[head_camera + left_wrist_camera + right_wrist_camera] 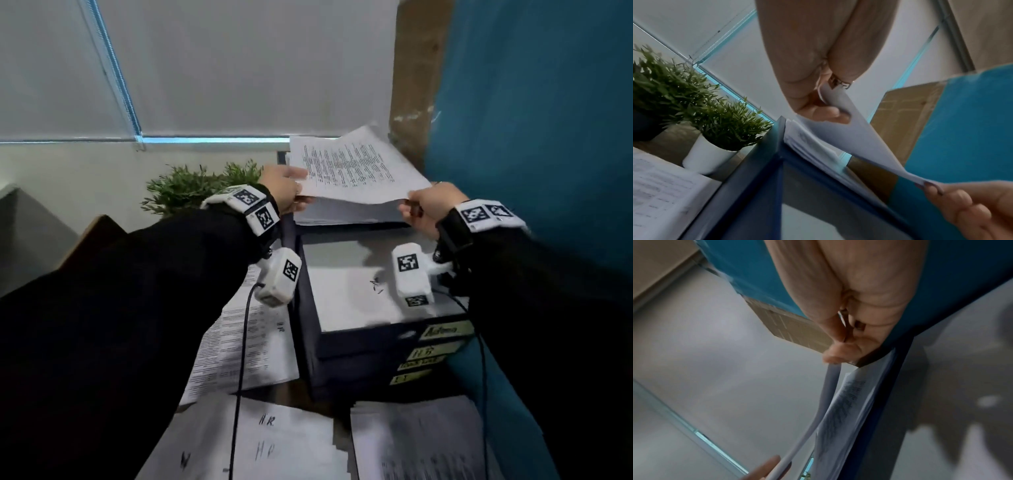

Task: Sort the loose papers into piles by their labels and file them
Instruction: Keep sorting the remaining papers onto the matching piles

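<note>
Both grips are pinched on one sheaf of papers (352,171): left hand (282,188) at its left edge, right hand (430,205) at its right, holding it just over the top tray of the labelled tray stack (359,346) at the bench's far right corner. Filing looks well begun, since that tray already holds sheets. Plenty is left: the HR pile (274,442) and other papers near the bench's front edge, with two small plants (202,185) behind.
</note>
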Demonstrator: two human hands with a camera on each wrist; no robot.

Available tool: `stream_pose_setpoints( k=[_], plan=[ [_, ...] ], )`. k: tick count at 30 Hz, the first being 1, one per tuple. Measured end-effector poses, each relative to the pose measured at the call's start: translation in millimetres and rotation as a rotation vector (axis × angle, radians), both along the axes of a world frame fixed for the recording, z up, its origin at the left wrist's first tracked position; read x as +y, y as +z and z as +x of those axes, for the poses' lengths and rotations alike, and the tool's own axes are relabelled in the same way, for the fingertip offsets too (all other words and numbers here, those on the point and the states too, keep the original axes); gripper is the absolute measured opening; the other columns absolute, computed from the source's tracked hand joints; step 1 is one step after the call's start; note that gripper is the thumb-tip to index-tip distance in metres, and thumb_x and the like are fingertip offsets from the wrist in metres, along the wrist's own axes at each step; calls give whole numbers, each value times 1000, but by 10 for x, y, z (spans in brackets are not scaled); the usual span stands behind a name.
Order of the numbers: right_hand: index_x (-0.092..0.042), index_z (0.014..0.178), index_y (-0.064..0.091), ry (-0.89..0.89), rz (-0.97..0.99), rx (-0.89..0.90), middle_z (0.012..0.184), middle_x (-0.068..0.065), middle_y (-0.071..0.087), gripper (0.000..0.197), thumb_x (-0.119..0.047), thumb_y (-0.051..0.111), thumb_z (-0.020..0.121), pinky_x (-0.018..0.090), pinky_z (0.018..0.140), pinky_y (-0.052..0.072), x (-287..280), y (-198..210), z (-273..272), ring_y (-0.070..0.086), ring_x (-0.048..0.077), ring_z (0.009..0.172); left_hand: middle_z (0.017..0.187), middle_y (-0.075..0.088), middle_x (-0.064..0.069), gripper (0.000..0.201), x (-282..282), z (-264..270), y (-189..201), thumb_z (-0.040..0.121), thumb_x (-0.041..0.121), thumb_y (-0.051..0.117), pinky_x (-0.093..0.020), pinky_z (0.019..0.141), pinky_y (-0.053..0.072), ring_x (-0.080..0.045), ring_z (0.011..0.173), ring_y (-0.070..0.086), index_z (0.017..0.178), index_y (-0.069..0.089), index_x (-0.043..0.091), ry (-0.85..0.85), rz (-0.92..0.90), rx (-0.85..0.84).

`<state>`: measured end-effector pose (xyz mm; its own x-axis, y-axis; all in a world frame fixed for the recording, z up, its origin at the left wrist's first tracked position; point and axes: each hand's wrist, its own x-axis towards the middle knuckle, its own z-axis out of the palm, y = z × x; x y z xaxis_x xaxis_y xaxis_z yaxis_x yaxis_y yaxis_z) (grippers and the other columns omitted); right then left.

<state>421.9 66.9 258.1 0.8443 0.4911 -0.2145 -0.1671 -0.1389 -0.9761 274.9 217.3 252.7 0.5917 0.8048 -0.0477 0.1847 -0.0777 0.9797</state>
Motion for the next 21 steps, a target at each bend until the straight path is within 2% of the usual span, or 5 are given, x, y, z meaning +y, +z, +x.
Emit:
stream_pose_setpoints(
  k=[3, 7, 14, 18, 21],
  plan=[
    [-4, 68, 34, -21, -41, 39, 55, 16, 45, 30, 5, 32, 96, 12, 29, 31, 123, -110, 137, 38, 8, 20, 123, 53, -22, 39, 100, 171, -155, 95, -5, 36, -13, 45, 44, -17, 62, 62, 134, 43, -2, -34, 103, 126],
    [-4, 69, 33, -54, -58, 57, 24, 8, 42, 28, 6, 33, 95, 13, 28, 31, 187, -223, 230, 42, 11, 18, 147, 38, -11, 41, 242, 270, -360, 98, 16, 40, -31, 114, 25, -29, 137, 30, 140, 41, 12, -109, 307, 386],
    [-1, 72, 40, -66, -193, -49, 47, 16, 48, 24, -8, 46, 95, 11, 25, 31, 185, -300, 161, 41, 9, 18, 157, 10, -9, 60, 247, 133, -369, 98, 45, 30, -41, 116, 6, -26, 144, 12, 149, 3, 28, -242, 414, 605],
    [-12, 130, 34, -124, -174, -96, 112, 11, 50, 47, -29, 51, 90, 19, 37, 38, 151, -185, 37, 59, 16, 81, 152, 28, -5, 63, 250, -289, -313, 95, 35, 49, -31, 112, 24, -26, 137, 31, 148, 18, 23, -194, 373, 544],
    [-27, 116, 39, -102, -95, -231, 123, 0, 41, 26, -32, 40, 90, 23, 50, 37, 127, -6, -321, 55, 16, 86, 146, 39, -6, 52, 236, -689, -303, 93, 29, 55, -32, 111, 28, -24, 134, 35, 140, 37, 19, -130, 396, 498]
  ],
)
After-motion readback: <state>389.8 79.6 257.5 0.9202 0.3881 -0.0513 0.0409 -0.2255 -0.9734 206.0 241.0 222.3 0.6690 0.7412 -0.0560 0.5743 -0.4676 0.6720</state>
